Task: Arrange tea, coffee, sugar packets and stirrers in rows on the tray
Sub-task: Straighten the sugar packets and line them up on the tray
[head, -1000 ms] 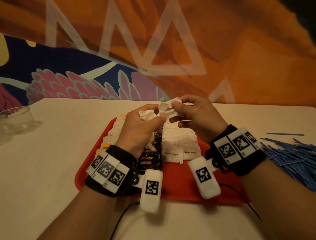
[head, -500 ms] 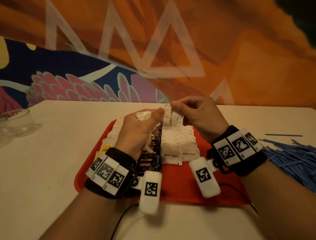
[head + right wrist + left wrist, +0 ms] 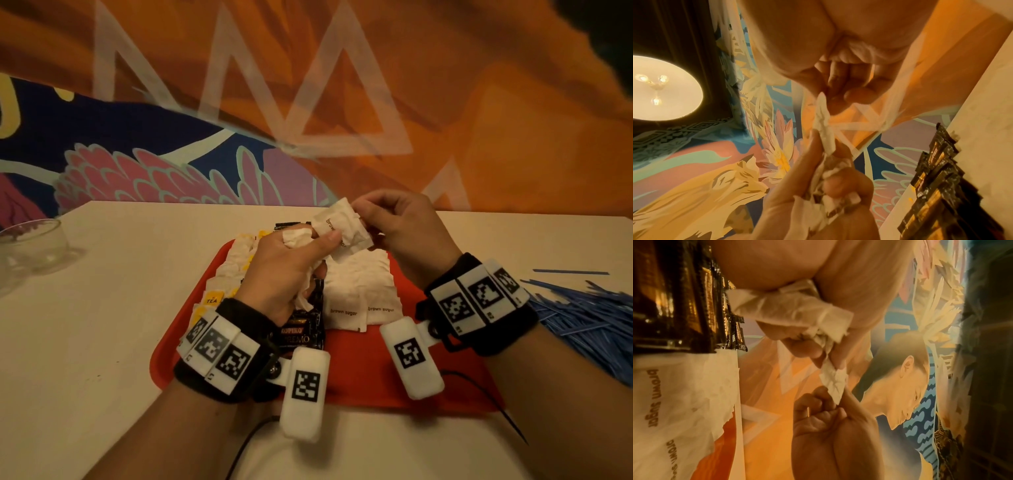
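Above the red tray [image 3: 373, 383] my left hand [image 3: 291, 263] grips a bunch of white sugar packets [image 3: 297, 237], also seen as sugar packets [image 3: 797, 311] in the left wrist view. My right hand [image 3: 397, 226] pinches one white brown sugar packet [image 3: 342, 229] by its upper edge; my left thumb touches its lower edge. The right wrist view shows that packet [image 3: 824, 126] edge-on between both hands. On the tray lie a row of tea bags [image 3: 219, 294], a row of black coffee sachets [image 3: 301, 332] and rows of brown sugar packets [image 3: 359, 291].
A heap of blue stirrers [image 3: 582, 315] lies on the white table [image 3: 102, 308] right of the tray, with one stray stirrer [image 3: 570, 272] beyond it. A clear glass bowl [image 3: 27, 246] stands at the far left. A painted wall rises behind the table.
My right hand drew one packet from the left hand's bunch, dipped it toward the sugar rows, then lifted it back up. Now it is held flatter, print facing up.
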{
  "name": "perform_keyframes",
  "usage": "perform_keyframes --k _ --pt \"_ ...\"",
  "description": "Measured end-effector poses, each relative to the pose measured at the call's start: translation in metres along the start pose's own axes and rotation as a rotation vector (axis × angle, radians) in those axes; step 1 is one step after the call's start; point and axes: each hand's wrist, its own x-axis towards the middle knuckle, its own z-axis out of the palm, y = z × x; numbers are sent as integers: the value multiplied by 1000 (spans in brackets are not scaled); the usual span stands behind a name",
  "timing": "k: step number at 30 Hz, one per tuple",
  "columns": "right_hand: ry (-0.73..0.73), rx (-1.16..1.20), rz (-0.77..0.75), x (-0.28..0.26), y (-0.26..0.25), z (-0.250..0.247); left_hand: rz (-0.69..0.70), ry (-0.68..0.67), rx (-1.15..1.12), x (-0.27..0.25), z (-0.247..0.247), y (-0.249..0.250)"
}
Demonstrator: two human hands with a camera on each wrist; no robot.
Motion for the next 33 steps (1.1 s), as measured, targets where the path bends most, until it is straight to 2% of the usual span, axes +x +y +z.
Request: perform_keyframes --k 4,9,14,18,20,29,33 --pt "-22 -81 -61 1 -4 -5 -12 4 -13 -1 0 2" --pt "-162 -158 -72 -2 -3 -4 -30 20 -82 0 -1 3" --pt "-121 -110 -23 2 -4 -9 -39 5 -67 -1 0 4" --pt "-253 -319 -99 3 -5 -14 -28 52 -93 0 0 5" --pt "-296 -343 -97 2 -6 -14 -22 56 -84 -1 1 5" --pt "-306 -297 18 -7 -5 -14 63 152 -74 0 3 3" --pt "-393 -500 197 -9 1 -31 31 225 -55 2 0 6"
